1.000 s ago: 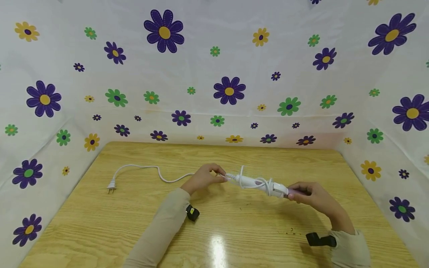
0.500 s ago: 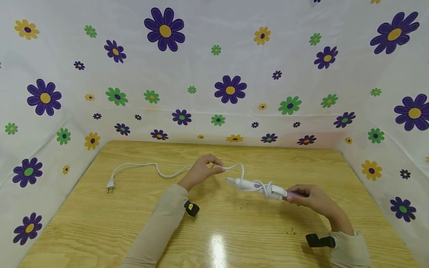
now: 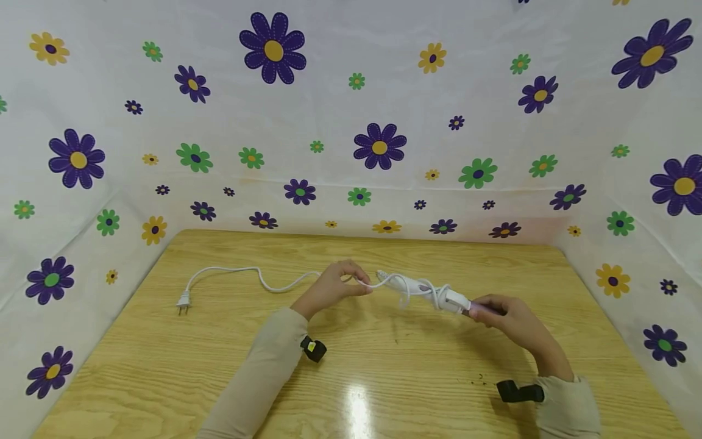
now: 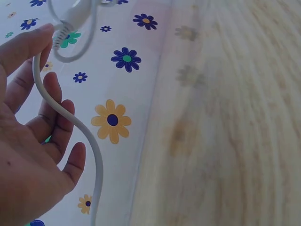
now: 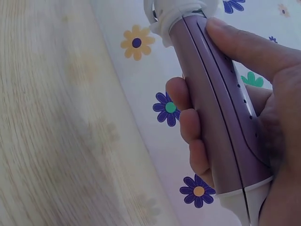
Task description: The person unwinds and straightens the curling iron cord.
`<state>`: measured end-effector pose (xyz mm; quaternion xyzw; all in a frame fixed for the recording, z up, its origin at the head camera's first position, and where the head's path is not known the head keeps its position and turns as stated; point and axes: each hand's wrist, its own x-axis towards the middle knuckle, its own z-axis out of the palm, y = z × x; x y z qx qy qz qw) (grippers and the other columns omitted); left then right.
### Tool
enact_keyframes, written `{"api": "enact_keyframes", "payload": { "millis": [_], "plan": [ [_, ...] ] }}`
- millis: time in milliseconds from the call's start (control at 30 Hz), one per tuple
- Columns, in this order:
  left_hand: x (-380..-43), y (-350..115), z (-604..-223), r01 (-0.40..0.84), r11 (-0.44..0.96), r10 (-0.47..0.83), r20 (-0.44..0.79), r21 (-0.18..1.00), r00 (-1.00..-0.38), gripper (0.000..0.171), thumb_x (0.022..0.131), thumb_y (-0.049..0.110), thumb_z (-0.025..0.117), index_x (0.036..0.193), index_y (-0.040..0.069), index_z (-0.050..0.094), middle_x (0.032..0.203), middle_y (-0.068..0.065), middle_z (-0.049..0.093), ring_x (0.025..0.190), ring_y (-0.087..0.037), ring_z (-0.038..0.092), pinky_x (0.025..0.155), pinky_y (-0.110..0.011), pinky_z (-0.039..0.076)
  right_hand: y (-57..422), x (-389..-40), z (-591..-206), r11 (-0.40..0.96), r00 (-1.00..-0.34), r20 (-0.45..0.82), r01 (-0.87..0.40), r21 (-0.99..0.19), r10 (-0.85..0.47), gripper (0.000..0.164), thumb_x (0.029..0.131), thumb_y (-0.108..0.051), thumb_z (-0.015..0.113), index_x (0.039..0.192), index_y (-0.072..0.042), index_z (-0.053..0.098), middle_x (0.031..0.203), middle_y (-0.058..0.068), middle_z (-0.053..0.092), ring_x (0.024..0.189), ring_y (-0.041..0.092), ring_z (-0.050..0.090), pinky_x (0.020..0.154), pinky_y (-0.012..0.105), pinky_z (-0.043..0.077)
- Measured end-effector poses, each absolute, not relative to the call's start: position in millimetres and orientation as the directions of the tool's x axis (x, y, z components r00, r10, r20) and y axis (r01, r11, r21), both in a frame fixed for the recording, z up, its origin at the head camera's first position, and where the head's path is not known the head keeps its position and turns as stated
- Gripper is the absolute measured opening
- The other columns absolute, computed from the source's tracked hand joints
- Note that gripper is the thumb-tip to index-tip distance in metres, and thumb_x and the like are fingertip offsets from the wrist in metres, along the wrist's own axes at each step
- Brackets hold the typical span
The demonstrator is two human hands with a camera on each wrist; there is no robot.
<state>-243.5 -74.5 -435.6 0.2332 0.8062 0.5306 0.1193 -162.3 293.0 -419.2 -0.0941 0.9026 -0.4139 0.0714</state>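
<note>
A white hair straightener with a purple barrel is held above the table, its cord end tilted up to the left. My right hand grips the barrel, with the thumb along one side and the fingers curled round the other. The white cord is looped round the straightener's handle. Between thumb and fingertips, my left hand pinches the cord just left of the ribbed cord sleeve. From there the cord trails left over the table to a two-pin plug.
The wooden table has small dark specks near its right front. A white cloth with printed flowers stands round the back and both sides. Black wrist cameras sit on both sleeves.
My left hand first rose with the cord, drawing a slack loop away from the cord sleeve, then came down and slightly right. The straightener's cord end has tipped upward in my right hand.
</note>
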Motion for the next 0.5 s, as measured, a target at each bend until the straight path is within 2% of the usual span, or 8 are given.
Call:
{"api": "enact_keyframes", "payload": {
  "millis": [300, 500],
  "plan": [
    [-245, -75, -446, 0.224, 0.384, 0.513, -0.005, 0.896, -0.859, 0.014, 0.083, 0.024, 0.076, 0.090, 0.013, 0.073, 0.097, -0.001, 0.063, 0.100, -0.016, 0.055, 0.109, -0.056, 0.033, 296, -158, -414, 0.634, -0.981, 0.007, -0.132, -0.762, -0.196, 0.035, 0.095, -0.024, 0.061, 0.117, 0.004, 0.063, 0.095, 0.010, 0.067, 0.079, 0.013, 0.060, 0.068, 0.029, 0.052],
    [-248, -77, -450, 0.217, 0.462, 0.476, -0.033, 0.860, -0.879, 0.014, 0.083, 0.027, 0.076, 0.090, 0.015, 0.074, 0.096, 0.001, 0.065, 0.094, -0.014, 0.055, 0.093, -0.043, 0.043, 300, -153, -412, 0.590, -0.976, 0.025, -0.151, -0.793, -0.216, 0.032, 0.095, -0.018, 0.061, 0.116, 0.006, 0.063, 0.089, -0.005, 0.067, 0.076, 0.010, 0.060, 0.067, 0.029, 0.053]
  ]
}}
